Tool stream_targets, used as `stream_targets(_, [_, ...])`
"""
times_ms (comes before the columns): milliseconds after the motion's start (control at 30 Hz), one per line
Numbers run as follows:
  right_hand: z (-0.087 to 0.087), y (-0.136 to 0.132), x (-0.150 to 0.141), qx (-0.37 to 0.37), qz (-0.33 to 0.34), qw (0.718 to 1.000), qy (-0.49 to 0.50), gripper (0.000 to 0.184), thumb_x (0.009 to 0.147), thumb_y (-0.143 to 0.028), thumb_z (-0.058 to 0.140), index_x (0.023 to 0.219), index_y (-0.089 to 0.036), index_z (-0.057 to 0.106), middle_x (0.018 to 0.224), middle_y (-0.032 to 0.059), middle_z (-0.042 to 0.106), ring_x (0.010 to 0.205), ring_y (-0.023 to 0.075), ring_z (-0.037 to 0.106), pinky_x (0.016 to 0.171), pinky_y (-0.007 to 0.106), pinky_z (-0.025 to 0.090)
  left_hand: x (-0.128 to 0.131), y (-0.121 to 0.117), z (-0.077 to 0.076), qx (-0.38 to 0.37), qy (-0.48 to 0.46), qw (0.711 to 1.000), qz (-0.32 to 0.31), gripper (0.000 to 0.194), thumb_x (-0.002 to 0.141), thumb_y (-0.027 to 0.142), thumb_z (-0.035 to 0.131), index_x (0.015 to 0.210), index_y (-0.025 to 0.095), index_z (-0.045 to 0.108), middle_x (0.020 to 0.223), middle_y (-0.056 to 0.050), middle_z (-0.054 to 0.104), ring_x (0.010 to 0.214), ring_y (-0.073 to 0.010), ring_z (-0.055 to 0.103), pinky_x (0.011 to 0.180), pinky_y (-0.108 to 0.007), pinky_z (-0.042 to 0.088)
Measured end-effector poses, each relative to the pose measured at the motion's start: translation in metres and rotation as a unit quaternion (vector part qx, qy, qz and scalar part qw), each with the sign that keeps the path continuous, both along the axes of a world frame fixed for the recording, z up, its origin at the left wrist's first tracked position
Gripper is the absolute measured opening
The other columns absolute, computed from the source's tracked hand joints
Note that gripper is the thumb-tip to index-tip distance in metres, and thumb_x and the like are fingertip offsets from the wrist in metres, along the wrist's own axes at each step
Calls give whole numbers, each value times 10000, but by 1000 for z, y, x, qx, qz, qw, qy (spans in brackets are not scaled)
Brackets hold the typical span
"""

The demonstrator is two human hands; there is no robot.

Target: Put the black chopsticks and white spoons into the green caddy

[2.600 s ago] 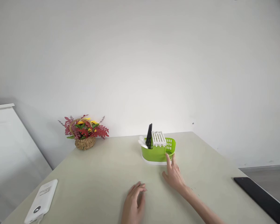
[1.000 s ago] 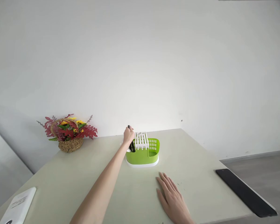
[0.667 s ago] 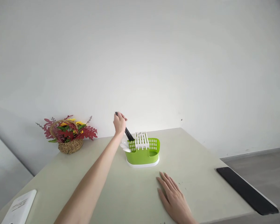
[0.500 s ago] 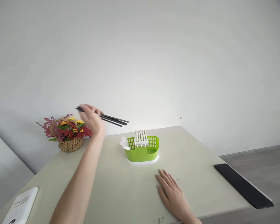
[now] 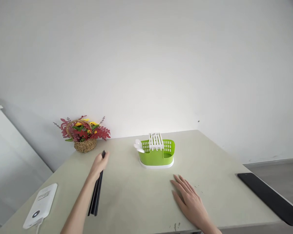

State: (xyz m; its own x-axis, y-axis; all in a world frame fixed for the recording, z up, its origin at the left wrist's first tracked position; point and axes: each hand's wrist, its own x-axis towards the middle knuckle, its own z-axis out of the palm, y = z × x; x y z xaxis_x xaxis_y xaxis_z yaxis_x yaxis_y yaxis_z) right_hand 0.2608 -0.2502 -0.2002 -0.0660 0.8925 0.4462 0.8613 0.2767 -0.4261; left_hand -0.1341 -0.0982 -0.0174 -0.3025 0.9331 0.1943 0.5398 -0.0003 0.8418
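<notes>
My left hand is closed round a bundle of black chopsticks. Their long ends point down toward the near side of the table, and their short ends poke out above the fist. Flat on the tabletop lies my right hand, fingers spread, holding nothing. Between and beyond the hands stands a green cutlery basket on a white base, with a white slatted piece across its top. Several white spoons lean out of its left side.
A wicker basket of artificial flowers stands at the back left. A white power bank with a cable lies near the left edge. Along the right edge rests a long black flat object. A white cabinet is beside the table.
My left hand has come down and nearer, turning the chopsticks from pointing right to pointing toward me. My right hand stays flat. The view has shifted somewhat left.
</notes>
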Motion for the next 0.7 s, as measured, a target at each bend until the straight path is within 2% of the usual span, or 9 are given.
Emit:
stream_targets(167, [-1,1,1,-7,-1,1000,-8,449,1052,-441,450,1469,-324,569,1604,-12,460,1498,281,401,1199,514,425,-16,12,-37,-75,71,995,7,323,786,530,660,780,227,547,463,100,350,373,-117,391,389,-216,270])
stream_targets(267, [0,1,2,-8,-1,1000,-9,450,1053,-440,447,1471,-322,568,1604,-11,459,1499,281,400,1201,516,423,-27,21,-53,-97,124,987,28,294,828,519,597,789,229,570,481,61,442,434,-165,506,436,-242,350])
stream_targets(367, [1,0,2,-9,1,1000,-9,451,1054,-437,446,1471,-316,569,1602,-7,462,1500,283,398,1203,521,419,-39,30,-63,-106,188,975,52,248,869,458,541,784,229,586,588,-18,595,630,-243,657,554,-288,455])
stream_targets(467, [1,0,2,-12,-2,1000,-5,450,1055,-436,444,1472,-322,567,1604,-9,460,1504,283,391,1202,521,421,-49,33,-71,-110,255,958,71,239,902,402,488,807,220,610,762,-107,701,852,-319,710,697,-349,505])
stream_targets(600, [1,-1,2,-22,-1,1000,-5,454,1058,-449,435,1477,-326,560,1612,-17,446,1511,279,377,1206,519,417,-55,29,-79,-107,330,935,79,279,917,417,470,962,211,653,898,-158,734,923,-378,708,767,-426,512])
stream_targets(700, [2,-1,3,-31,2,999,-10,462,1062,-453,420,1481,-314,555,1620,-17,431,1517,275,365,1216,527,401,-56,25,-84,-81,369,923,71,306,936,407,433,1017,210,654,1034,-171,730,984,-369,694,798,-433,513])
